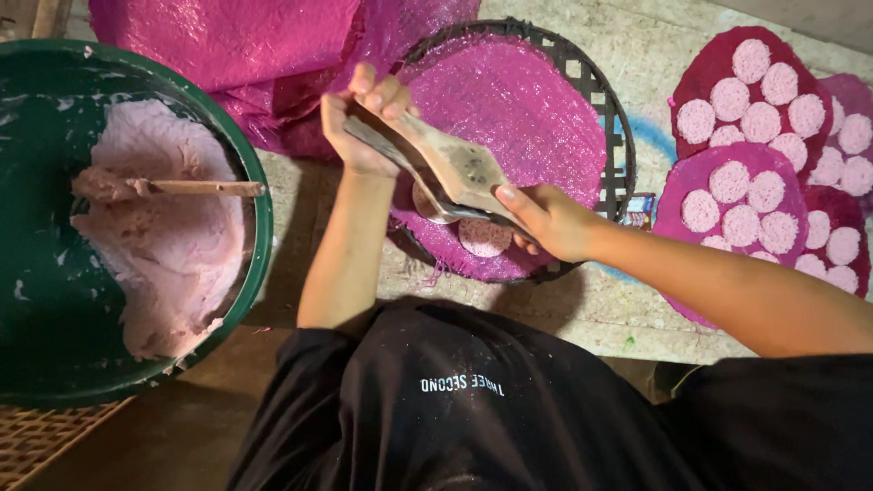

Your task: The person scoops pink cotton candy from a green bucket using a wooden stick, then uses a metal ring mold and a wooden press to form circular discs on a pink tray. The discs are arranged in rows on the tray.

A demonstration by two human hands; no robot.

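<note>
My left hand (364, 123) grips the upper handle of a wooden hand press (455, 168). My right hand (550, 218) holds the press's lower end, where a round metal cup (432, 205) sits under the wood. The press hangs over a round black woven tray (618, 136) lined with magenta mesh (518, 109). One pale pink round of dough (484, 238) lies on the mesh just below the press, near the tray's front edge.
A big green basin (259, 218) at the left holds pink dough (164, 245) with a wooden paddle (195, 188) stuck in it. Magenta mesh rounds (755, 191) covered with several pink dough discs lie at the right. Folded magenta mesh (236, 45) lies behind.
</note>
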